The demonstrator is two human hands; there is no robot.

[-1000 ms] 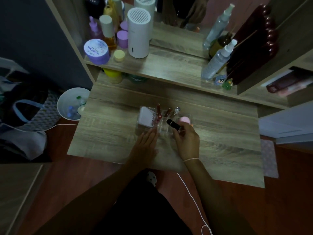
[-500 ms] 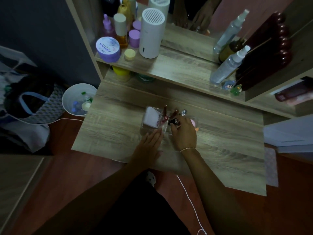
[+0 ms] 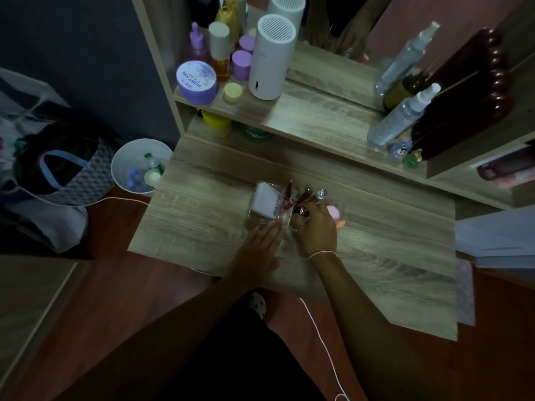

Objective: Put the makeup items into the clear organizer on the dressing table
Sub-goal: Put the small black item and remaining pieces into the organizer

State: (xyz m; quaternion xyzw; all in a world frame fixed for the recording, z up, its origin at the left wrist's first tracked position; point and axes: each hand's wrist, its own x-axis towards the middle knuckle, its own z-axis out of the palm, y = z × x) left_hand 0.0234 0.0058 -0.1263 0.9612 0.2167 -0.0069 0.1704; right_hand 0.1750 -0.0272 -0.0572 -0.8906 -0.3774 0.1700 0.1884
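A wood-grain desk stands over a reddish-brown floor in a dim room, with a dark wall to the left. Above the desk runs a shelf carrying a white cylindrical appliance with a slotted top, a round lilac jar with a printed lid, a small yellow-capped pot, an amber bottle with a pale cap and, at the right end, a clear spray bottle beside a tall dark red object with a beaded edge. A white bin holding small bottles sits on the floor at the desk's left edge, next to a bag with a blue handle. A white cable trails across the floor.

The clear organizer sits near the middle of the desk. A white box with lettering stands in its left part, and reddish lipstick tubes lean upright beside it. A pink round item lies at the organizer's right end, just beyond the right hand.

The left hand lies flat, fingers stretched out, its fingertips touching the organizer's near edge and holding nothing. The right hand reaches over the organizer's middle, fingers curled around a dark tube with a reddish end among the lipsticks.
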